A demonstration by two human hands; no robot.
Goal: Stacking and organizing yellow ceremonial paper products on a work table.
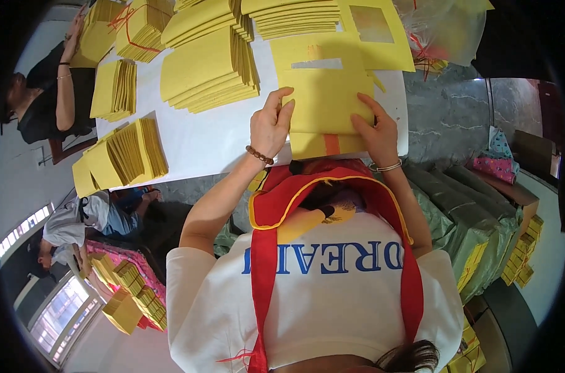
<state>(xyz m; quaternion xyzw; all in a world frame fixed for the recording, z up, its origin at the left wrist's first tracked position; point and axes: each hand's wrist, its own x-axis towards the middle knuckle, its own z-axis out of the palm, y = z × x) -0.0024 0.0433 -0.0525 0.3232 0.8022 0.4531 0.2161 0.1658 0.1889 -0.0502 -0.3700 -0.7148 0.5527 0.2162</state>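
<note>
A yellow folded paper (324,102) lies at the near edge of the white table, with an orange-red strip showing on its lower flap. My left hand (273,124) grips its left edge, thumb and index finger bent at the side. On the opposite edge, my right hand (377,130) has its fingers curled at the paper, the thumb resting over it. Just beyond lies another yellow sheet (288,53) with a pale slot-shaped patch, partly covered by the paper between my hands.
Fanned yellow paper stacks (198,65) cover the left and far parts of the white table (195,133). Clear plastic (447,25) with red string hangs at the far right. Green-wrapped bundles (456,205) stand to my right. One person (62,93) sits at far left, another (86,217) lower left.
</note>
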